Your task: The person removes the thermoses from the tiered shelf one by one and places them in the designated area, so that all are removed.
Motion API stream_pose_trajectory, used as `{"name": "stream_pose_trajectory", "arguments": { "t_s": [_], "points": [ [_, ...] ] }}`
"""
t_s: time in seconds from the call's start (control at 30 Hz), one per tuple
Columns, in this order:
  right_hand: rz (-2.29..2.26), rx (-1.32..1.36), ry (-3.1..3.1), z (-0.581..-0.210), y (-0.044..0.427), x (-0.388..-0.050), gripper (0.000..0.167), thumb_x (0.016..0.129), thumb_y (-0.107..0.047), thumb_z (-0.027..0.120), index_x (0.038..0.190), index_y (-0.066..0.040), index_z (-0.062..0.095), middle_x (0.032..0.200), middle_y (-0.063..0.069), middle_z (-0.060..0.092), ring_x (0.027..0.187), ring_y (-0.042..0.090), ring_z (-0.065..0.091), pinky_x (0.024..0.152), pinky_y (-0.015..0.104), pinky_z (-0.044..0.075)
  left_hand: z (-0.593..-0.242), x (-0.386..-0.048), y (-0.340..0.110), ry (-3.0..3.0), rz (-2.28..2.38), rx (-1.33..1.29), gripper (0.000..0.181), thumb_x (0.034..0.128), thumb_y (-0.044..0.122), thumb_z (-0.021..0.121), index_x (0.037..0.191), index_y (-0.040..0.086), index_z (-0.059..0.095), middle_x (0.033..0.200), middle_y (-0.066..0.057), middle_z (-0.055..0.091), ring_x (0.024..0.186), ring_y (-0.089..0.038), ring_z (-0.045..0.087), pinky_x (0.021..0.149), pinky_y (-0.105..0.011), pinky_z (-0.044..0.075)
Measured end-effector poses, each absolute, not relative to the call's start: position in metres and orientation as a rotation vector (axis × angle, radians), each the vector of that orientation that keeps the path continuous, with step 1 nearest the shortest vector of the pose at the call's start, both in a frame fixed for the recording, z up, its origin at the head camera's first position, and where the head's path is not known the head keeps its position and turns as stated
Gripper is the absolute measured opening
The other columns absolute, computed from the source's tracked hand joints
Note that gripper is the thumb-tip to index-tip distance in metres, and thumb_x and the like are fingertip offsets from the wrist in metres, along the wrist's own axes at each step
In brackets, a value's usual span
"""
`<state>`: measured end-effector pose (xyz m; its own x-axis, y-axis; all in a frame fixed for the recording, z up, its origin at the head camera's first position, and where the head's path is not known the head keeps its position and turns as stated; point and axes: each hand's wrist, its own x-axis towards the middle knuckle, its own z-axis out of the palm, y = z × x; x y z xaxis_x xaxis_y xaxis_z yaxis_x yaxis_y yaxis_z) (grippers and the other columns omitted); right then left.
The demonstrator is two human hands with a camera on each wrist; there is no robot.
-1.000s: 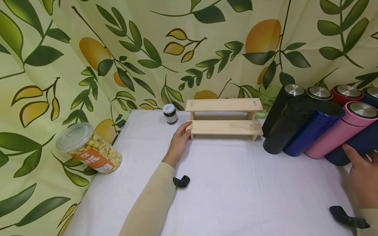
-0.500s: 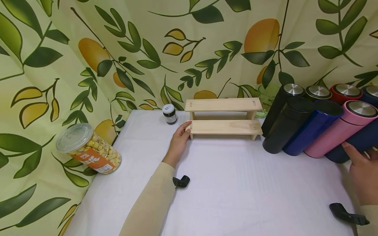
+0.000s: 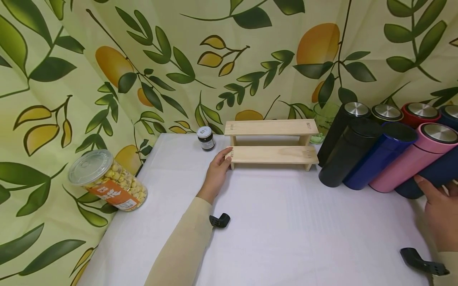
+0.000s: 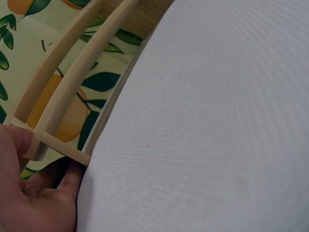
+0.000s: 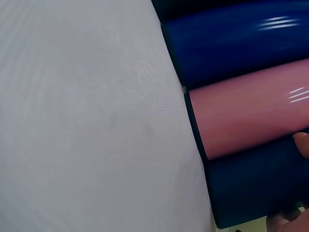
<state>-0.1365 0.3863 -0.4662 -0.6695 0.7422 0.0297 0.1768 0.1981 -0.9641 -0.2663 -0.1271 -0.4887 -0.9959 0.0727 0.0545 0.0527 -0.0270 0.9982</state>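
Note:
My left hand (image 3: 216, 171) grips the left end of a two-tier wooden rack (image 3: 272, 154) at the back of the table. In the left wrist view, thumb and fingers lie on either side of the rack's end (image 4: 63, 147). My right hand (image 3: 440, 210), partly cut off by the frame's edge, holds a navy thermos bottle (image 3: 411, 186) low on its body. The right wrist view has the thumb on one side of this navy bottle (image 5: 256, 183) and fingertips on the other. Beside it stands a pink bottle (image 3: 408, 165). The navy bottle's top is out of view.
Left of the pink bottle stand a blue bottle (image 3: 379, 157) and a black bottle (image 3: 348, 155), with several more behind. A green glass (image 3: 323, 119) is partly hidden behind the rack. A small dark jar (image 3: 205, 138) and a popcorn tub (image 3: 111, 182) stand to the left.

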Motion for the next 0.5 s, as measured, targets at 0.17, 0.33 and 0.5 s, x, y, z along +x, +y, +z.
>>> {"name": "stream_pose_trajectory", "arguments": {
  "t_s": [0.17,0.33,0.5],
  "points": [
    [1.528,-0.824,-1.941,-0.470,0.389,-0.139,0.069,0.110,-0.004,0.058,0.170,-0.029,0.033,0.174,-0.003,0.033,0.155,0.006,0.031,0.119,0.011,0.021,-0.491,-0.269,-0.127,2.176,2.242,0.138,0.042,0.1153,0.008,0.052,0.156,0.009,0.059,0.166,-0.013,0.047,0.147,-0.027,0.050,0.118,-0.040,0.046],
    [1.456,-0.796,-1.946,-0.469,0.391,-0.137,0.069,0.110,-0.009,0.059,0.170,-0.029,0.031,0.173,-0.003,0.033,0.154,0.006,0.032,0.123,0.019,0.023,-0.495,-0.271,-0.126,2.181,2.239,0.140,0.041,0.1153,0.010,0.053,0.156,0.009,0.059,0.165,-0.014,0.048,0.146,-0.027,0.052,0.116,-0.039,0.048],
    [1.151,-0.837,-2.022,-0.459,0.387,-0.132,0.057,0.115,-0.028,0.052,0.169,-0.018,0.038,0.167,0.001,0.043,0.150,0.007,0.037,0.125,0.024,0.022,-0.496,-0.272,-0.127,2.189,2.229,0.136,0.041,0.1153,0.010,0.053,0.156,0.010,0.059,0.165,-0.013,0.047,0.145,-0.027,0.052,0.114,-0.038,0.050]
  ]
}}
